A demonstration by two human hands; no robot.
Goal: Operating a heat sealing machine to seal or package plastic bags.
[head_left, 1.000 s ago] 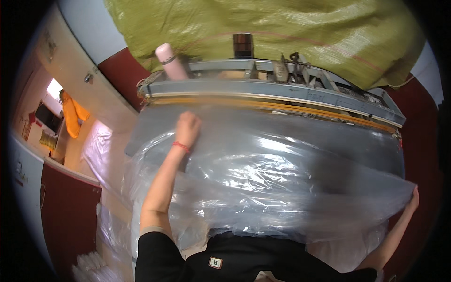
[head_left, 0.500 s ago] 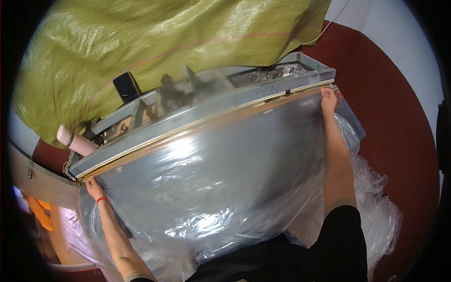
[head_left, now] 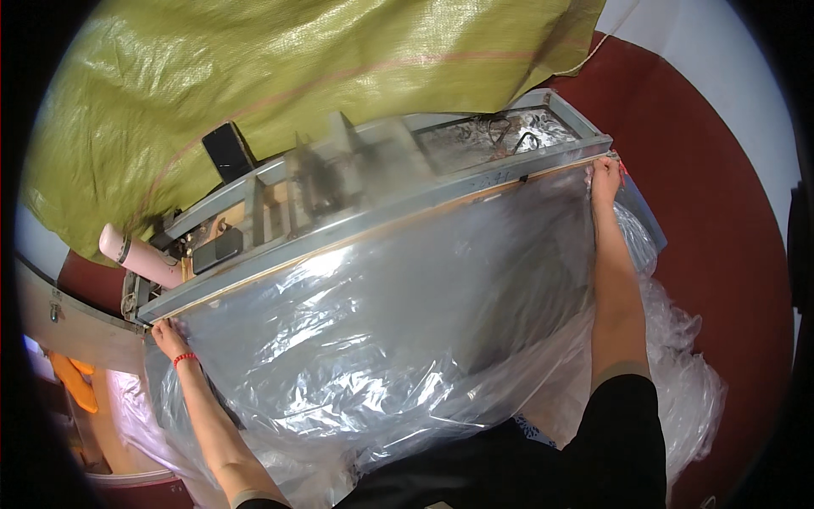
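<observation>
A sheet of clear plastic film (head_left: pixel 407 314) is spread in front of me, its far edge along a long grey metal frame (head_left: pixel 373 216). At the frame's left end my left hand (head_left: pixel 170 338), with a red bead bracelet on the wrist, is closed on the film's corner. My right hand (head_left: pixel 605 180) pinches the film at the right end, close to the frame's front edge. Between the hands the film looks fairly taut at the far edge and wrinkled toward my body.
Bunched film (head_left: pixel 678 373) hangs at the right. The frame's compartments hold a dark box (head_left: pixel 217 251) and a pink bottle (head_left: pixel 140 257); a black phone (head_left: pixel 227 153) leans behind. A yellow-green tarp (head_left: pixel 322 59) covers the back. An orange item (head_left: pixel 75 382) lies at left.
The metal frame has tipped, showing less of its front face and more of its inside, including the dark box. My right hand has shifted slightly right; both hands stay closed on the film.
</observation>
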